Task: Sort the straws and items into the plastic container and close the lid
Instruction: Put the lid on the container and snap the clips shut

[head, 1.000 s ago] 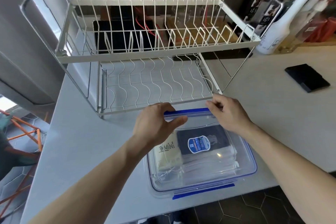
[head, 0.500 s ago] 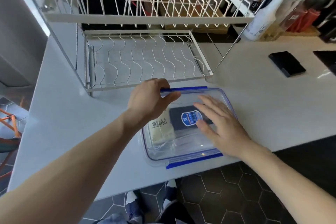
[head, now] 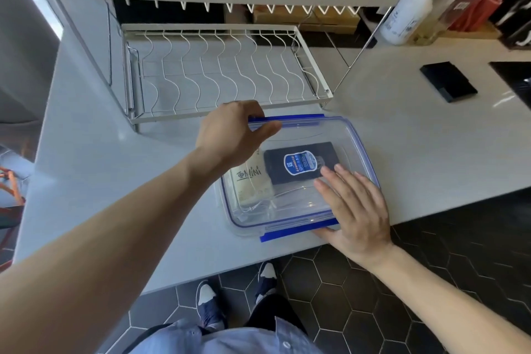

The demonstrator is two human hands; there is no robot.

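Compared with half a second ago, the right hand has slid toward the near right corner of the plastic container, and the near blue latch sticks out flat beside its thumb. Its fingers lie straight and released, flat on the clear lid. At the far left corner of the container the left hand grips the far blue latch with curled fingers. Inside the container lie a dark packet and a pale packet. The container stands on the table, just in front of the white dish rack.
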